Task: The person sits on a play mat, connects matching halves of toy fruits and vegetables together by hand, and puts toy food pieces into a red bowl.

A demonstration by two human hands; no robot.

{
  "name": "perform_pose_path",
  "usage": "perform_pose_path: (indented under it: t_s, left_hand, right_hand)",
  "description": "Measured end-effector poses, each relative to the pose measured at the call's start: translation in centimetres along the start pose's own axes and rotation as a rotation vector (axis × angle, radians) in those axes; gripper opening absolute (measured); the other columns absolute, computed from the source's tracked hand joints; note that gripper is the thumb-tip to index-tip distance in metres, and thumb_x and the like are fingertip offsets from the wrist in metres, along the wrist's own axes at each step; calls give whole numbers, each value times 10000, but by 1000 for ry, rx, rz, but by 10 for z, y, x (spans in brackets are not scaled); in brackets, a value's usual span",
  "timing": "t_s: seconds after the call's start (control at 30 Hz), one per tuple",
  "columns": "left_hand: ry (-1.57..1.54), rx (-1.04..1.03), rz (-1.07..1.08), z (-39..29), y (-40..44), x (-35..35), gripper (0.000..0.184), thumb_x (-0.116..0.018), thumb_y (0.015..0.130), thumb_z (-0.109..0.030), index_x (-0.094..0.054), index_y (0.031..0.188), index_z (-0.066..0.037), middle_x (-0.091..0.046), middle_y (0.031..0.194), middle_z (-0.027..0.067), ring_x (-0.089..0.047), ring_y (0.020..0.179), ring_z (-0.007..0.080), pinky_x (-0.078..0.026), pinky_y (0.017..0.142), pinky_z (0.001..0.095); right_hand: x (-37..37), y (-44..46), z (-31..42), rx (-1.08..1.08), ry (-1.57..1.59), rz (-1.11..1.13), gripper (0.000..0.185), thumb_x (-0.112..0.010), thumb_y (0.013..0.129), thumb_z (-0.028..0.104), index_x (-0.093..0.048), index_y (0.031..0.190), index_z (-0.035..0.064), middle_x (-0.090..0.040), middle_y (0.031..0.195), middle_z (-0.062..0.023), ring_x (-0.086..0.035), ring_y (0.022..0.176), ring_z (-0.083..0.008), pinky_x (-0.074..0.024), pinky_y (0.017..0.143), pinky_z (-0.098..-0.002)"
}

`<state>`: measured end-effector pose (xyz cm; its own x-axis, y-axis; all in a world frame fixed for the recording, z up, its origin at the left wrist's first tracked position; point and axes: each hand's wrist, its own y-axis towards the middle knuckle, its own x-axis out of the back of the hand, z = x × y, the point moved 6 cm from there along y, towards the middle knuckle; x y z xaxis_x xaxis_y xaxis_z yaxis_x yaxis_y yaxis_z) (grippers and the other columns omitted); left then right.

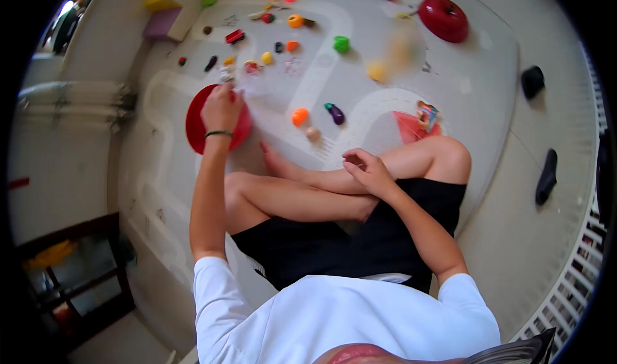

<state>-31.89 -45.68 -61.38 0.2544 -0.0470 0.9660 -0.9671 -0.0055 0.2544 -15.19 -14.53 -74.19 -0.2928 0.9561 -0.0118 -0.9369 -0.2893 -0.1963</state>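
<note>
My left hand (222, 110), with a dark band at its wrist, reaches over the red bowl (195, 121) on the mat. Its fingers are closed at a small whitish thing (227, 73) near the bowl's far rim; I cannot make out what it is. Over my crossed legs hovers my right hand (367, 170), fingers curled loosely and apart, holding nothing. Between the hands and beyond them lie an orange toy (299, 116), a small tan toy (313, 134) and a purple toy eggplant (335, 114). A clear plastic piece (254, 84) seems to lie right of the bowl.
Several toy foods lie farther out, among them a green one (341, 44) and a red block (235, 36). A red apple-shaped lid (443, 19) is at the back right. A pink-red triangular piece (411, 128) lies by my right knee. Dark socks (546, 177) lie right.
</note>
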Motion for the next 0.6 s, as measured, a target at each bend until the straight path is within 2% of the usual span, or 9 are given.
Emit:
perform_pose_path:
  t_s: [0.1, 0.2, 0.27, 0.3, 0.37, 0.4, 0.47, 0.5, 0.6]
  left_hand:
    - [1, -34, -10, 14, 29, -26, 261, -680, 817, -323, -687, 974, -114, -668, 950, 96, -640, 898, 289, -516, 780, 415]
    - [46, 15, 19, 42, 76, -53, 285, -680, 820, -330, -691, 1006, -114, -674, 1004, 108, -637, 937, 296, -514, 798, 420]
    - [-11, 25, 230, 57, 107, -90, 321, -681, 825, -342, -685, 1058, -122, -667, 1092, 122, -626, 1015, 306, -509, 842, 417]
    - [-18, 42, 228, 62, 120, -106, 321, -681, 825, -342, -685, 1058, -122, -667, 1092, 122, -626, 1015, 306, -509, 842, 417]
    - [55, -2, 374, 59, 141, -144, 409, -687, 819, -327, -625, 1167, -122, -668, 1114, 123, -627, 1038, 313, -497, 876, 396]
    - [43, 6, 371, 52, 147, -154, 409, -687, 819, -327, -625, 1167, -122, -668, 1114, 123, -627, 1038, 313, -497, 876, 396]
    - [44, -93, 507, 20, 161, -181, 528, -711, 794, -338, -562, 1258, -134, -652, 1157, 130, -610, 1080, 322, -489, 898, 404]
    - [93, -61, 557, 3, 161, -181, 579, -727, 772, -327, -539, 1296, -166, -633, 1205, 125, -604, 1108, 304, -476, 917, 417]
    - [268, -56, 593, -8, 164, -231, 507, -731, 744, -311, -588, 1209, -168, -645, 1167, 105, -615, 1096, 273, -456, 918, 434]
  right_hand:
    - [0, 0, 0, -12, 9, 7, 240, -635, 902, 160, -612, 1083, 6, -667, 910, -79, -622, 829, -136, -504, 760, -277]
    - [0, -2, 2, -17, 8, 13, 237, -630, 902, 152, -611, 1087, 5, -664, 914, -77, -623, 821, -133, -506, 754, -275]
    - [1, -3, 11, -10, -34, 33, 235, -625, 901, 147, -609, 1085, 2, -659, 910, -74, -624, 822, -135, -506, 744, -272]
    - [0, -2, 13, 11, -37, 41, 240, -626, 894, 140, -607, 1087, -1, -653, 908, -81, -626, 820, -145, -505, 732, -273]
    - [0, 2, 15, 6, -88, 58, 243, -626, 885, 127, -605, 1089, -3, -649, 914, -94, -631, 817, -159, -507, 724, -276]
    - [1, 5, 16, 13, -97, 61, 245, -624, 881, 121, -605, 1090, -5, -649, 923, -103, -635, 814, -168, -511, 720, -282]
    - [2, 13, 12, -13, -94, 69, 249, -628, 884, 131, -605, 1091, -6, -652, 927, -106, -639, 826, -171, -515, 719, -281]
    - [3, 16, 9, -22, -81, 66, 252, -630, 885, 135, -605, 1092, -5, -654, 929, -106, -641, 831, -171, -516, 720, -281]
    - [6, 26, 7, -85, -55, 74, 245, -626, 895, 139, -607, 1094, -4, -659, 942, -90, -639, 850, -156, -515, 737, -277]
